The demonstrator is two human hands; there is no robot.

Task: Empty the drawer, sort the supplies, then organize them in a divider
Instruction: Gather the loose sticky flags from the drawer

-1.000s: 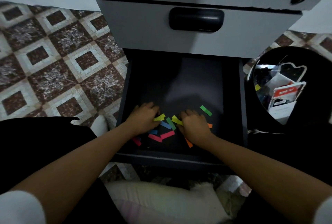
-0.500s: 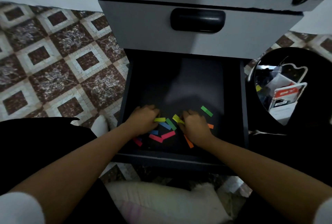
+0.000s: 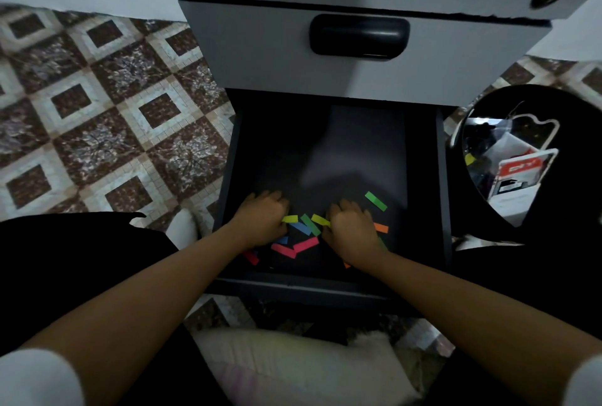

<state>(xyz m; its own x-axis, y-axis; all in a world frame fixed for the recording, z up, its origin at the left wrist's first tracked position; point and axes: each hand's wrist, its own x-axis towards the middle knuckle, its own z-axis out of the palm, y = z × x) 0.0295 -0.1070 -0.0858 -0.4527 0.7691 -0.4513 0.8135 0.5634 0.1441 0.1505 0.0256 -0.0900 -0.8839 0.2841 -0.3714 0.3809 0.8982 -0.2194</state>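
The bottom drawer (image 3: 444, 177) stands pulled out, dark inside. Several small coloured paper strips lie scattered near its front: yellow (image 3: 290, 218), green (image 3: 375, 201), pink (image 3: 305, 243), blue, orange (image 3: 381, 228) and red. My left hand (image 3: 264, 221) is on the drawer floor with fingers curled, its fingertips on a yellow strip. My right hand (image 3: 350, 231) lies beside it, fingers curled over a second yellow strip (image 3: 320, 219) and covering other strips. Whether either hand actually pinches a strip is hidden.
A black round bin (image 3: 553, 102) at the right holds cards, packets and other supplies. The closed grey drawer with a black handle (image 3: 359, 35) overhangs the open one. Patterned tile floor (image 3: 97, 118) spreads to the left. A pale cushion (image 3: 293, 369) lies below the drawer front.
Both hands stay among the strips with only small finger movements. The yellow strip by my left hand has turned slightly flatter.
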